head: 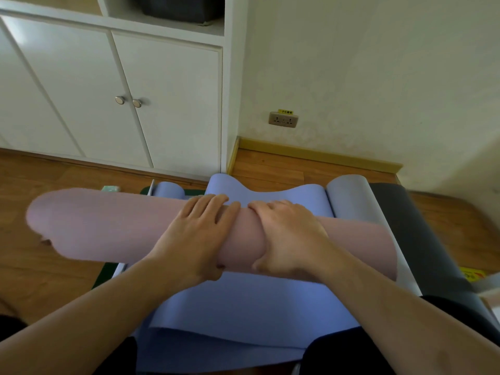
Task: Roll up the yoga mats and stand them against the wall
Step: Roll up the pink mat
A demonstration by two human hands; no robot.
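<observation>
A pink yoga mat point(108, 226), rolled into a thick tube, lies crosswise in front of me over a blue mat point(243, 307) spread on the floor. My left hand point(197, 234) lies over the middle of the roll, fingers wrapped across its top and thumb under its near side. My right hand point(284, 236) grips the roll right beside it, fingers curled over the far side. The roll's left end sticks out over the wooden floor. A grey mat point(354, 198) and a black mat point(414, 239) lie under the blue one on the right.
White cupboard doors point(135, 104) stand ahead on the left. A cream wall point(351, 77) with a socket and a wooden skirting board runs ahead on the right. Bare wooden floor point(284, 163) lies between the mats and the wall. My knees are at the bottom edge.
</observation>
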